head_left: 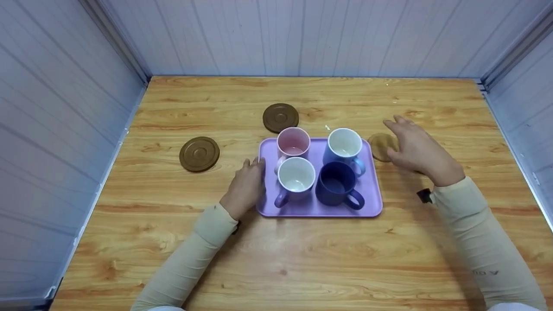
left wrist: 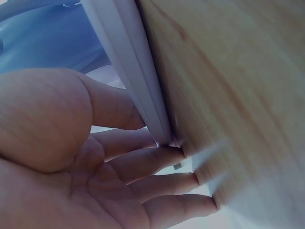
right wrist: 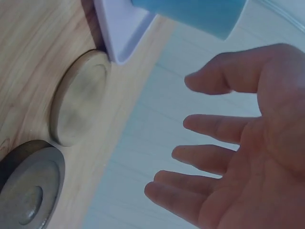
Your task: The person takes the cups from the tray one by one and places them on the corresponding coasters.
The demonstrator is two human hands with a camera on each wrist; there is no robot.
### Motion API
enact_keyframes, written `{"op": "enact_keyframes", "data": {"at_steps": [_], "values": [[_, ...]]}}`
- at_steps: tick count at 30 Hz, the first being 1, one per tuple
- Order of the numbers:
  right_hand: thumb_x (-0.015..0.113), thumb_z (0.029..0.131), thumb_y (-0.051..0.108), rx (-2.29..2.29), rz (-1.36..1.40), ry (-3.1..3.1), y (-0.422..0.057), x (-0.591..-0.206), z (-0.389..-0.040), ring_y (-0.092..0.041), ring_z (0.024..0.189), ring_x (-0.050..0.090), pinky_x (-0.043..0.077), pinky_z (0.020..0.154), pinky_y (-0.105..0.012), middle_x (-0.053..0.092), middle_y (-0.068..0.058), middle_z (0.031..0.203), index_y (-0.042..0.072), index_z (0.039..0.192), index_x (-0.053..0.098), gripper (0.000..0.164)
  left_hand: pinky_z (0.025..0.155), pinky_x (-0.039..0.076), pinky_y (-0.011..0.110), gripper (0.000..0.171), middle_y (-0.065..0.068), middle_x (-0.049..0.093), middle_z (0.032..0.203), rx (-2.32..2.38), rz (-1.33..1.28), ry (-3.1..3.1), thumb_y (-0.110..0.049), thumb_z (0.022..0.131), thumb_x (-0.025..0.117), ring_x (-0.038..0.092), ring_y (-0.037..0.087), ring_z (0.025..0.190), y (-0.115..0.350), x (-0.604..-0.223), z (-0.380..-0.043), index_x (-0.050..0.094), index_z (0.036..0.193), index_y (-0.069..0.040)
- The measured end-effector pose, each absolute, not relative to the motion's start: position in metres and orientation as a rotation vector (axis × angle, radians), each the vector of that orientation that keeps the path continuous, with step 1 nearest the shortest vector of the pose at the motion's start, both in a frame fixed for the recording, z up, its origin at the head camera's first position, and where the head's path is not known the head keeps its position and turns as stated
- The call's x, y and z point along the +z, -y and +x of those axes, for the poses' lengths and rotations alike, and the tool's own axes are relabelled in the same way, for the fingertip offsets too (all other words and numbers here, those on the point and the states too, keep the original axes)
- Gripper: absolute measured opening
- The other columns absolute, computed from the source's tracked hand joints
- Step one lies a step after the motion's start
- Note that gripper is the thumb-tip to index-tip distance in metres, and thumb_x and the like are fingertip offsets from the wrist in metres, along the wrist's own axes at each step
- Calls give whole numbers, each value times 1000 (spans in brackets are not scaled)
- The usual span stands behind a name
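A purple tray carries a pink mug, a light blue mug with a white inside, a navy mug, and a mug with a white inside and purple handle. My left hand rests at the tray's left edge; in the left wrist view its straight fingers touch the tabletop and the thumb lies by the tray wall. My right hand hovers beyond the tray's right side, fingers spread and holding nothing, above a light wooden coaster.
Dark brown coasters lie on the table, one left of the tray and one behind it. Another dark coaster is near the light one, mostly hidden under my right hand in the head view. Pale panels wall the table's back and sides.
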State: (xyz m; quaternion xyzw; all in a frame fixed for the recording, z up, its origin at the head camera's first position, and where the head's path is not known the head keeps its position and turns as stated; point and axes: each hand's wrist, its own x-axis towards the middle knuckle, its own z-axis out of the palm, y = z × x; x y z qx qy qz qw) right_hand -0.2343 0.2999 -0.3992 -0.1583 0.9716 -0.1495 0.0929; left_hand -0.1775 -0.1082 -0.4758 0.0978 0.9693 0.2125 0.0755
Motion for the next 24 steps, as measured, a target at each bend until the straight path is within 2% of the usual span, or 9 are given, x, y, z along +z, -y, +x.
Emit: {"op": "enact_keyframes", "data": {"at_steps": [6, 11, 20, 24], "values": [[66, 93, 21, -409, -518, -2789, -302, -414, -249, -60, 149, 18, 19, 121, -67, 15, -39, 164, -8, 159, 25, 83, 109, 40, 68, 53, 27, 44, 156, 643, 282, -2901, 2, 99, 49, 39, 54, 143, 107, -477, -177, 45, 152, 6], [67, 92, 21, -427, -523, -2739, -303, -428, -256, -57, 150, 18, 19, 123, -64, 16, -37, 164, -7, 160, 25, 85, 108, 40, 71, 52, 28, 46, 154, 647, 308, -2924, 2, 99, 49, 40, 55, 141, 108, -478, -177, 47, 150, 8], [67, 92, 23, -398, -540, -2705, -300, -446, -262, -56, 151, 18, 18, 123, -64, 21, -35, 164, -7, 160, 25, 86, 110, 39, 69, 53, 27, 46, 155, 644, 291, -2912, 2, 98, 50, 39, 54, 143, 109, -477, -177, 47, 151, 6], [66, 93, 22, -367, -569, -2722, -300, -451, -263, -55, 149, 24, 24, 121, -65, 27, -36, 162, -9, 158, 29, 81, 108, 42, 69, 53, 27, 46, 155, 658, 300, -2921, 2, 97, 52, 40, 55, 142, 109, -477, -177, 47, 151, 6]]}}
